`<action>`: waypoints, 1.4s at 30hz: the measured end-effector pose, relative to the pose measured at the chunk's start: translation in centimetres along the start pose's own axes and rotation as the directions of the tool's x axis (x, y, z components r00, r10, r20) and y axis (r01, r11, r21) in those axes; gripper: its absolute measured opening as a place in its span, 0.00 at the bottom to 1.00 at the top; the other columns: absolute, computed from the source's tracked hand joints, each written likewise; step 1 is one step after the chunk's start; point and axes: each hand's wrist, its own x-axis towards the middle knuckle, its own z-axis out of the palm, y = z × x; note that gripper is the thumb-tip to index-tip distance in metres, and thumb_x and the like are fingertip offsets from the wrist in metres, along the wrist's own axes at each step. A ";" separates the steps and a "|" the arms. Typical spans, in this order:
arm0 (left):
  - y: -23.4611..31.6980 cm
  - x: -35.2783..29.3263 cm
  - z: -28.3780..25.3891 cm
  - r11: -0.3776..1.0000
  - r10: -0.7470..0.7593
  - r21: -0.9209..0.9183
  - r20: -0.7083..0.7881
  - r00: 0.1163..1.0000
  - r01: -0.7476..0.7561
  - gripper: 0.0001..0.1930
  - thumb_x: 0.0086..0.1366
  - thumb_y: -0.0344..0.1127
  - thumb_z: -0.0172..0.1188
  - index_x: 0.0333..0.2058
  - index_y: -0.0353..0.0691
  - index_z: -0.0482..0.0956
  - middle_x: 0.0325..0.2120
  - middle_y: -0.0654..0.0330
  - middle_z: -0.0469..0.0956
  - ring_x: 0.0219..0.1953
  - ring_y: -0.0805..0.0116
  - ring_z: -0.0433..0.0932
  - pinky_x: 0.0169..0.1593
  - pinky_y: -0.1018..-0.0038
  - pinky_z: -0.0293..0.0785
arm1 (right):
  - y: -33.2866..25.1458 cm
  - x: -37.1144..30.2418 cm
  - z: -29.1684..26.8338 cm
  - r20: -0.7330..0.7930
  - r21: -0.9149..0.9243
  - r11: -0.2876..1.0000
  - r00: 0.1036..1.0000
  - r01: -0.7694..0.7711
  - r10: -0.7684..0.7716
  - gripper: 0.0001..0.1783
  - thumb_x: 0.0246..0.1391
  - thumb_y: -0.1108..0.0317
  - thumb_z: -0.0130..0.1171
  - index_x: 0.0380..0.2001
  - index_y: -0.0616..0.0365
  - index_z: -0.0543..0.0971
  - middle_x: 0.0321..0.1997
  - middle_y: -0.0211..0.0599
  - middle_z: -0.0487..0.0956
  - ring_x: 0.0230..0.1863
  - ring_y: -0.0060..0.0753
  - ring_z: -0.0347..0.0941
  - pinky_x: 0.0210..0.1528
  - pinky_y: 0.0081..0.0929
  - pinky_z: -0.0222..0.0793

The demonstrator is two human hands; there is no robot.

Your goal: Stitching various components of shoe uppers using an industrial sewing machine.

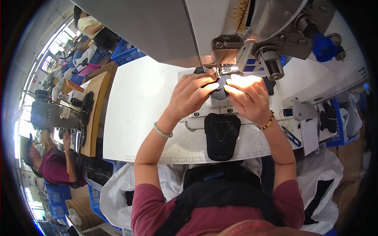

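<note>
Beneath the head of a sewing machine (165, 31), a small dark grey fabric piece (219, 93) sits at the lit needle area. My left hand (191, 92) pinches its left side, fingers bent close to the presser foot (212, 71). On the other side my right hand (252, 98) grips the same piece between thumb and fingers, partly washed out by the lamp. My fingers hide much of its outline. Closer to me a black tongue-shaped fabric piece (222, 137) with light stitched lines lies flat, touched by neither hand.
A ruler strip (177, 160) runs along the front edge of the white table (136, 114). Blue-handled thread snips (291, 137) lie at the right. White sacks (118, 185) hang below the edge. A co-worker in a maroon top (59, 167) sits at the left beside another machine (49, 115).
</note>
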 end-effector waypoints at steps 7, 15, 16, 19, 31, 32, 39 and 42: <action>0.9 -0.4 -0.6 0.992 -0.015 0.124 0.049 0.999 0.009 0.12 0.52 0.26 0.55 0.38 0.40 0.77 0.37 0.61 0.79 0.39 0.67 0.78 0.34 0.77 0.71 | 0.1 0.1 -0.5 0.009 0.005 0.999 0.999 0.052 -0.052 0.11 0.40 0.70 0.62 0.32 0.52 0.79 0.40 0.22 0.76 0.42 0.22 0.73 0.44 0.26 0.63; 0.2 -0.2 0.1 0.998 0.047 0.040 -0.011 0.999 -0.046 0.14 0.49 0.24 0.56 0.37 0.37 0.76 0.36 0.59 0.78 0.40 0.62 0.79 0.35 0.75 0.78 | 0.1 0.0 -0.6 0.020 -0.002 0.999 0.999 0.036 -0.036 0.11 0.41 0.69 0.61 0.33 0.51 0.79 0.39 0.20 0.76 0.40 0.19 0.73 0.44 0.26 0.62; 0.2 -0.1 0.1 0.999 0.034 0.026 -0.008 0.999 -0.034 0.14 0.49 0.23 0.56 0.37 0.37 0.76 0.36 0.58 0.77 0.40 0.61 0.79 0.36 0.74 0.78 | 0.1 0.0 -0.6 0.025 -0.008 0.999 0.999 0.034 -0.034 0.11 0.41 0.69 0.61 0.33 0.51 0.79 0.39 0.20 0.76 0.40 0.19 0.73 0.44 0.26 0.62; -0.1 0.2 0.2 1.000 0.024 -0.002 -0.042 0.999 -0.024 0.15 0.47 0.21 0.58 0.37 0.38 0.76 0.36 0.59 0.77 0.40 0.60 0.78 0.37 0.74 0.79 | -0.3 0.1 -0.4 0.019 -0.031 0.999 0.999 0.029 -0.028 0.11 0.41 0.69 0.61 0.33 0.51 0.79 0.40 0.20 0.76 0.40 0.19 0.73 0.42 0.26 0.61; -0.7 -0.2 0.6 0.978 -0.126 -0.176 -0.064 0.990 0.114 0.17 0.45 0.21 0.61 0.37 0.38 0.79 0.38 0.58 0.78 0.42 0.57 0.77 0.43 0.70 0.76 | -1.1 0.1 0.0 0.038 -0.064 0.997 0.999 -0.034 0.036 0.11 0.42 0.71 0.64 0.33 0.53 0.79 0.40 0.25 0.77 0.46 0.27 0.74 0.42 0.30 0.61; -0.8 -0.2 0.6 0.978 -0.127 -0.176 -0.065 0.990 0.114 0.17 0.45 0.21 0.61 0.37 0.38 0.79 0.38 0.58 0.78 0.42 0.57 0.77 0.43 0.70 0.76 | -1.0 0.1 0.1 0.041 -0.061 0.997 0.998 -0.044 0.046 0.11 0.43 0.71 0.64 0.33 0.53 0.78 0.41 0.26 0.77 0.46 0.27 0.74 0.42 0.30 0.61; -0.6 -0.2 0.4 0.989 -0.120 -0.090 -0.031 0.992 0.117 0.17 0.44 0.20 0.61 0.37 0.38 0.79 0.39 0.58 0.77 0.42 0.57 0.76 0.43 0.71 0.76 | -1.1 -0.2 0.6 0.004 -0.036 0.994 0.995 -0.104 0.104 0.14 0.43 0.71 0.65 0.37 0.53 0.78 0.42 0.28 0.77 0.42 0.29 0.73 0.42 0.31 0.62; -0.6 -0.3 0.7 0.984 -0.149 -0.109 -0.049 0.988 0.143 0.18 0.44 0.19 0.62 0.37 0.38 0.79 0.39 0.58 0.77 0.42 0.58 0.76 0.42 0.71 0.76 | -1.0 -0.1 0.6 0.016 -0.034 0.994 0.994 -0.105 0.106 0.15 0.43 0.70 0.65 0.38 0.53 0.78 0.42 0.28 0.76 0.41 0.30 0.72 0.43 0.32 0.62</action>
